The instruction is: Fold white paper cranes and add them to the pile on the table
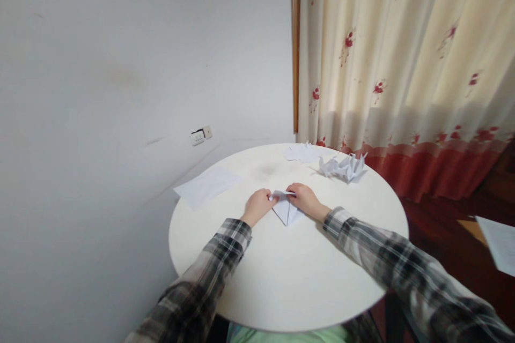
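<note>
A small white folded paper (286, 209), shaped like a downward-pointing triangle, lies near the middle of the round white table (281, 278). My left hand (259, 204) pinches its upper left corner with curled fingers. My right hand (304, 198) presses and pinches the top right edge of the same paper. Both arms wear plaid sleeves and reach forward from the near edge.
A flat white sheet (207, 186) overhangs the table's left rim. Several finished folded paper shapes (345, 167) and another white sheet (301, 153) lie at the far side. A curtain (402, 64) hangs behind; a wall socket (200, 135) is on the left wall. More paper (499, 244) lies at the right.
</note>
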Available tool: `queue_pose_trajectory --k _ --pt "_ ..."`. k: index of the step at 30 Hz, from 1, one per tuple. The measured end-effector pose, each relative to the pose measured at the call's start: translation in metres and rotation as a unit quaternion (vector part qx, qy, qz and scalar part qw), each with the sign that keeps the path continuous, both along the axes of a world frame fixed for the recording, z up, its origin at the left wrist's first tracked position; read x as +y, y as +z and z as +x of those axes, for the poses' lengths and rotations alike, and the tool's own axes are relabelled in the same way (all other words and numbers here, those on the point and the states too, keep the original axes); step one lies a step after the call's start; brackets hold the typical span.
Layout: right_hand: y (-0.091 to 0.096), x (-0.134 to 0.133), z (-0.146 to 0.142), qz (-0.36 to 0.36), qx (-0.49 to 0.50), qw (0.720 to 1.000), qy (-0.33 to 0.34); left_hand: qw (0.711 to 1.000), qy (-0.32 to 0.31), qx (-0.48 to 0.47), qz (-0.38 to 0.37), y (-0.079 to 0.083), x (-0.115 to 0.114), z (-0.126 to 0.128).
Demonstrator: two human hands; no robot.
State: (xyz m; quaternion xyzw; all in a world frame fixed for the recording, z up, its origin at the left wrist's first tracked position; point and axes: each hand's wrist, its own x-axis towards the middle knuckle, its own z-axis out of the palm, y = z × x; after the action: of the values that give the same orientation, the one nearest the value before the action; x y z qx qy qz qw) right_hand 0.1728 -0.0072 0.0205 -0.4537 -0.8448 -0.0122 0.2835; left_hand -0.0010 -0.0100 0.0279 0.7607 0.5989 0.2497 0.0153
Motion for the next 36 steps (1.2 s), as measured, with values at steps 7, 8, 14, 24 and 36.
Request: queue_pose_trajectory --k 7,8,14,24,36 --pt "0.004 -0.001 0.0 -0.005 -0.025 1.0 -0.009 0.999 -0.035 -0.009 -0.006 -0.002 0.0 0.0" --pt "0.005 -0.001 0.0 -0.003 -0.026 1.0 -0.006 0.999 -0.03 -0.011 -0.002 -0.001 0.0 0.001" --pt "0.004 0.003 0.002 -0.001 0.014 1.0 0.013 0.997 -0.059 -0.044 0.01 -0.003 0.001 0.002" --pt "-0.004 0.011 0.005 -0.055 0.085 0.995 0.004 0.986 -0.134 -0.099 0.01 -0.008 0.003 -0.001" --pt "-0.005 0.011 0.006 -0.055 0.048 0.997 0.018 0.96 -0.172 -0.213 -0.062 -0.004 -0.001 0.003"
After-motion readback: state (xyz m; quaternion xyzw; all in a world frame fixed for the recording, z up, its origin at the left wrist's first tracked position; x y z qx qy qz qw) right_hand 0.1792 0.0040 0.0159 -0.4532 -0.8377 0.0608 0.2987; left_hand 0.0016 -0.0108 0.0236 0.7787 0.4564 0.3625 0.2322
